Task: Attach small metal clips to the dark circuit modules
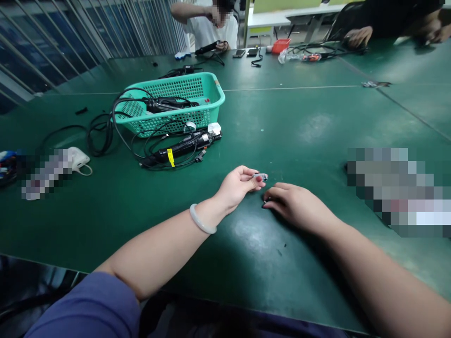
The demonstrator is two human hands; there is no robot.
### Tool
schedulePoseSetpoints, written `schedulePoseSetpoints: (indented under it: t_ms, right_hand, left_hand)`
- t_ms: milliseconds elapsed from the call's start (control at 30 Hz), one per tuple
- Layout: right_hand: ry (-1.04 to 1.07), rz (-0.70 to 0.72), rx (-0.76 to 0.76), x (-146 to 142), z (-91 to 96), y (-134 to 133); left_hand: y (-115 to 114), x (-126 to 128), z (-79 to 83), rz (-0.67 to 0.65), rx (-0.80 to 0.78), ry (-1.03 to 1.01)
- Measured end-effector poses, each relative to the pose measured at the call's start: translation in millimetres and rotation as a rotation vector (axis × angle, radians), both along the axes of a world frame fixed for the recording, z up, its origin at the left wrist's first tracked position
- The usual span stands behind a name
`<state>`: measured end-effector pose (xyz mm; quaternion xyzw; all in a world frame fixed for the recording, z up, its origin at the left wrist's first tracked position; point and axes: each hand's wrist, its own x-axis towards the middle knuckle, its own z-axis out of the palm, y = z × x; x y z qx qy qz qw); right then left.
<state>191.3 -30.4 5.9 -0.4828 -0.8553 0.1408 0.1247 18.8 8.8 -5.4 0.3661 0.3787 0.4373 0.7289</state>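
Note:
Between the thumb and fingers of my left hand [241,186] is a small metallic piece [261,177], too small to name. A pale bangle [202,219] circles my left wrist. Just to the right, my right hand [291,202] is close above the green tabletop [225,263], its thumb and fingers pinched together. A tiny dark bit [267,200] shows at its fingertips, and I cannot make out what it is. The two hands are near each other but apart.
A turquoise basket [176,117] holds black cabled tools. Before it lies a black cylindrical tool [186,145] with a yellow tag. A white device [78,159] rests at left, a blurred-out object [398,188] at right. Two people [211,33] sit across the table, near a red box [281,45].

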Motion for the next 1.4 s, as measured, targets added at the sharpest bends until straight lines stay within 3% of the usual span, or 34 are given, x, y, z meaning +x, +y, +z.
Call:
schedulePoseSetpoints:
  t_ms: [200,400,700,900,1067,1200,1400]
  right_hand:
    - [0.078,0.038,0.044,2.1,-8.7,6.4]
    - [0.086,-0.113,0.022,10.7,-6.2,8.0]
    - [0.012,-0.173,0.077,3.3,-9.8,11.8]
    - [0.164,-0.386,0.318,15.1,10.7,7.3]
    - [0.223,-0.294,0.364,-5.6,23.9,-4.1]
    - [0.184,-0.227,0.382,-14.0,19.5,-3.6]
    - [0.154,-0.239,0.359,-10.7,13.4,0.5]
  left_hand:
    - [-0.1,-0.4,0.2,-0.007,0.008,0.005]
    - [0.5,-0.1,-1.6,-0.001,-0.005,0.0]
    - [0.9,0.1,-1.9,-0.014,0.048,0.026]
    - [-1.1,0.2,-3.0,-0.044,0.096,0.065]
    - [-3.0,1.6,-0.5,-0.094,0.101,0.069]
    - [-2.8,1.5,1.2,-0.117,0.103,0.06]
    - [-2.0,1.7,-0.3,-0.127,0.122,0.068]
